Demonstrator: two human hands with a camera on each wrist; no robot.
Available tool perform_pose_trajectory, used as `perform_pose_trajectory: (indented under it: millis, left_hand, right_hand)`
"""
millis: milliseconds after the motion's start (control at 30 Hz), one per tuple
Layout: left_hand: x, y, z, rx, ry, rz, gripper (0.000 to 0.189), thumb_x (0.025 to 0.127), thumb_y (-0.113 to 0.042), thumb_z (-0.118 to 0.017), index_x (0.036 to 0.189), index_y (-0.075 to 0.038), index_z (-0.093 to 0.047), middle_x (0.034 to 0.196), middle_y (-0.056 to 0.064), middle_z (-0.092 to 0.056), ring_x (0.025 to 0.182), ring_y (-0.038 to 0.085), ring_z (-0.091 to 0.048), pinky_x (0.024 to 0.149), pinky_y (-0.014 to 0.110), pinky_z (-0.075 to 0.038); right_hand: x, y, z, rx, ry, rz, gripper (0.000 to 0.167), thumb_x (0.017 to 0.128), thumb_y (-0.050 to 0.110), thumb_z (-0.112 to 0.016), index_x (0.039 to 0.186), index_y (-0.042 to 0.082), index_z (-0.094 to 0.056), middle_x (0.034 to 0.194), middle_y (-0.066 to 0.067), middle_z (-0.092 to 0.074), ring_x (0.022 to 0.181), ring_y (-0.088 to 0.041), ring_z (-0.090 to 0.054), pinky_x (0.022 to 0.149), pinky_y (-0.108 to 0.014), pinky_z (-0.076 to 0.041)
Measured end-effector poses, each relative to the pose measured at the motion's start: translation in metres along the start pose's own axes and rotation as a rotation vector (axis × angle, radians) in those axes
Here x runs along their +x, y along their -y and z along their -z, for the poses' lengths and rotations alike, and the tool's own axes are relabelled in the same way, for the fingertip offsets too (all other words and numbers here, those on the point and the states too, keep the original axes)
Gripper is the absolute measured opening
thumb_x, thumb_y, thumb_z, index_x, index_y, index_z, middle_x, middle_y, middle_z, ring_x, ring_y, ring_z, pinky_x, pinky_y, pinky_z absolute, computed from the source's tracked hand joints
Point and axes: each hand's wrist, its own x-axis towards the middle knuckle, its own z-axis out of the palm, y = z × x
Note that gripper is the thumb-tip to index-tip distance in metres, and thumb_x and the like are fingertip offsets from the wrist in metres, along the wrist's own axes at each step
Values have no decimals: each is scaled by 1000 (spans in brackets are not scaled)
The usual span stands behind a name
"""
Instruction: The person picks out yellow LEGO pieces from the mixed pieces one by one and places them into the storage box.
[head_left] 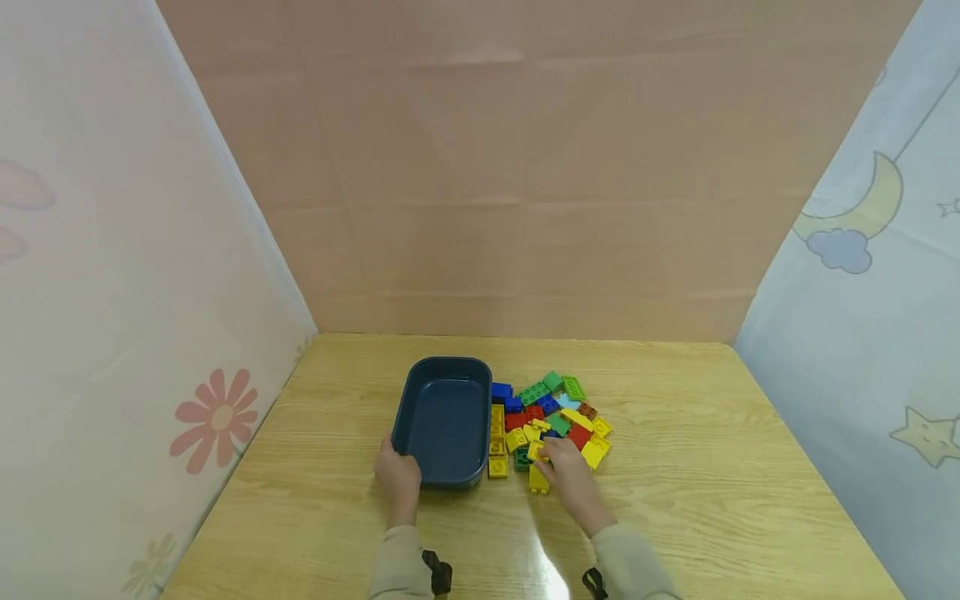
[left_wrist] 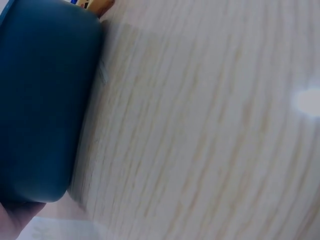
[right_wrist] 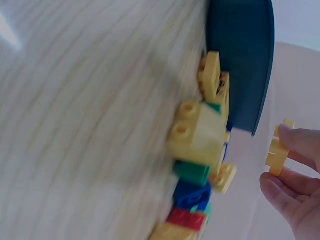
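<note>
A dark blue plastic bin (head_left: pixel 452 425) stands on the table, its inside bare. My left hand (head_left: pixel 398 478) grips the bin's near left wall; in the left wrist view just part of that hand (left_wrist: pixel 15 220) shows beside the bin's outer wall (left_wrist: pixel 45 105). Between thumb and fingertips my right hand (head_left: pixel 573 482) pinches a small yellow toy brick (right_wrist: pixel 278 152), lifted above the pile. Loose toy bricks in yellow, red, green and blue lie against the bin's right side. Nearest the right hand is a yellow brick with a sloped face (right_wrist: pixel 197 132).
Along the bin's right wall runs a line of yellow bricks (head_left: pixel 498 425). A lime green brick (head_left: pixel 573 388) lies at the pile's far edge. The wooden table (head_left: pixel 720 467) meets a tan backdrop (head_left: pixel 525 208) behind and patterned sheets on both sides.
</note>
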Motion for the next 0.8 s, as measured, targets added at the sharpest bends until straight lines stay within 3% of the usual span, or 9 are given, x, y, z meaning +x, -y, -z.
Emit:
perform_pose_trajectory:
  millis: [400, 633, 800]
  left_hand:
    - [-3, -2, 1, 12, -16, -20, 47, 72, 18, -44, 118, 13, -49, 112, 32, -52, 101, 45, -50, 77, 52, -43]
    - [-3, -1, -1, 41, -19, -20, 47, 72, 17, -45, 118, 12, -50, 112, 30, -53, 99, 44, -51, 72, 51, -44]
    - [-5, 1, -1, 57, -28, -8, 47, 71, 15, -46, 118, 10, -51, 111, 29, -54, 97, 44, -53, 72, 52, -44]
  right_hand:
    - [34, 37, -22, 5, -52, 226, 13, 65, 3, -75, 74, 4, -65, 88, -16, -62, 82, -26, -58, 66, -31, -50]
    - [46, 59, -35, 5, 97, 236, 8, 72, 3, -70, 79, 4, -67, 94, -15, -61, 86, -24, -57, 72, -29, -49]
    - [51, 65, -50, -166, 238, 286, 5, 75, 5, -69, 80, 5, -70, 92, -9, -62, 84, -19, -56, 73, -22, -48]
